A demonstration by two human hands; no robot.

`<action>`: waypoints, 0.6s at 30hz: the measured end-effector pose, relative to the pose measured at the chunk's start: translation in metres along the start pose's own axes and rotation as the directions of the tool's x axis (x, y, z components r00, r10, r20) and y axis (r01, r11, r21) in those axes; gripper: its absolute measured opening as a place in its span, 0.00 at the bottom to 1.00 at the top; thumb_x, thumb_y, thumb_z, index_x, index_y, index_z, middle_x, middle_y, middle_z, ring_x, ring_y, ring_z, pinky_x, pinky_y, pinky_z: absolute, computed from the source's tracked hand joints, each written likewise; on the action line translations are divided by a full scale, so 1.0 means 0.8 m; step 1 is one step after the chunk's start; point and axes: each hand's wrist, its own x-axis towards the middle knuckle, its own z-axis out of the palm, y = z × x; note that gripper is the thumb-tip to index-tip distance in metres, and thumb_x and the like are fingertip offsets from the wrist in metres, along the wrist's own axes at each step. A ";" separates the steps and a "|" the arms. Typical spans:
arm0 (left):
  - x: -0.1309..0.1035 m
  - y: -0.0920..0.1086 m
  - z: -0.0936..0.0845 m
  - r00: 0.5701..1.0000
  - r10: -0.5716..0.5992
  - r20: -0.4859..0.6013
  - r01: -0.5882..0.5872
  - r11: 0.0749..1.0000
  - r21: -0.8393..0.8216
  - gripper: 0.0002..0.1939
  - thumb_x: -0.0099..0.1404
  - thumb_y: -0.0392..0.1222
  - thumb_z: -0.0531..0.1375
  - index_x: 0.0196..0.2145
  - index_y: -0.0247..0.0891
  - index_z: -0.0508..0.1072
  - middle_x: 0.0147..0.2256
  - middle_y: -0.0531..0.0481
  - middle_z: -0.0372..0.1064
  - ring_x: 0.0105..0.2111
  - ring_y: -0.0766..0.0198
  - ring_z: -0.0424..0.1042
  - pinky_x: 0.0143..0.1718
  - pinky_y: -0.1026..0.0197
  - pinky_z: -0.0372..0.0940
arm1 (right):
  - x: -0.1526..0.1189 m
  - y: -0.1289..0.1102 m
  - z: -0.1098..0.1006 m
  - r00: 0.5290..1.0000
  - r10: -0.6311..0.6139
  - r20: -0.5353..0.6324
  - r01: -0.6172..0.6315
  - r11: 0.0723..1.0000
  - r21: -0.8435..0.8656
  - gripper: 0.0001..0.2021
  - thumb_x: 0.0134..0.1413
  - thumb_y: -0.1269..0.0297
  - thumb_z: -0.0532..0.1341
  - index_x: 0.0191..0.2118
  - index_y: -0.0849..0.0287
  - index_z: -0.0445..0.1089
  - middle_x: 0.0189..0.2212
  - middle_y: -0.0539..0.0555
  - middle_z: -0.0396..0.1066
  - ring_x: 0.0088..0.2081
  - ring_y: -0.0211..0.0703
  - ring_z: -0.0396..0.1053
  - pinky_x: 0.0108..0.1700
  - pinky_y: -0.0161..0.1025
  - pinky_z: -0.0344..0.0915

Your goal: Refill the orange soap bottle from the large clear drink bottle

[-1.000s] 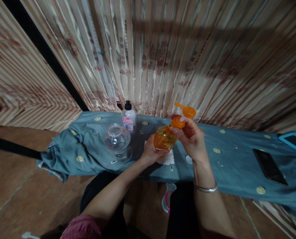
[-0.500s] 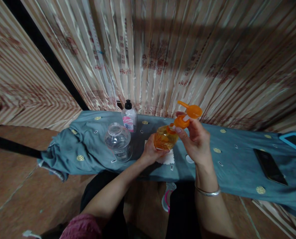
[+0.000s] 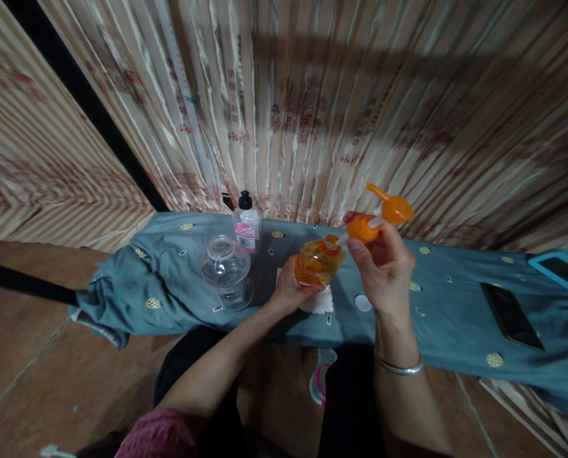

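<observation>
My left hand (image 3: 293, 287) is closed round the lower left side of an amber see-through bottle (image 3: 319, 264), which tilts to the right with its mouth uncovered. Between the thumb and fingers of my right hand (image 3: 381, 264) is an orange pump head (image 3: 364, 229), its nozzle pointing up and left. The pump's pale stem reaches down to the bottle's mouth; how far it goes inside is hard to tell. A white scalloped cloth (image 3: 322, 303) lies partly hidden under the bottle, and a round white disc (image 3: 362, 303) is beside it.
On the blue-green cloth (image 3: 169, 267) stand a clear wide-bellied jar (image 3: 226, 273) and a clear black-capped bottle (image 3: 248, 232). A dark phone (image 3: 512, 316) and a light-blue-framed device (image 3: 563, 270) lie at the right. A pleated curtain (image 3: 303, 127) hangs behind.
My right hand has moved right and slightly up with the pump head, drawing it away from the bottle's mouth. More of the pale stem shows. My left hand still holds the bottle.
</observation>
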 end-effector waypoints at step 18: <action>0.003 -0.003 0.004 0.999 0.032 -0.016 -0.032 0.999 0.002 0.35 0.43 0.44 0.77 0.49 0.40 0.71 0.48 0.44 0.74 0.51 0.49 0.74 0.55 0.42 0.68 | 0.009 -0.049 0.004 0.992 -0.088 -0.095 0.080 0.993 -0.088 0.09 0.55 0.63 0.68 0.42 0.51 0.72 0.38 0.51 0.72 0.41 0.45 0.74 0.48 0.44 0.67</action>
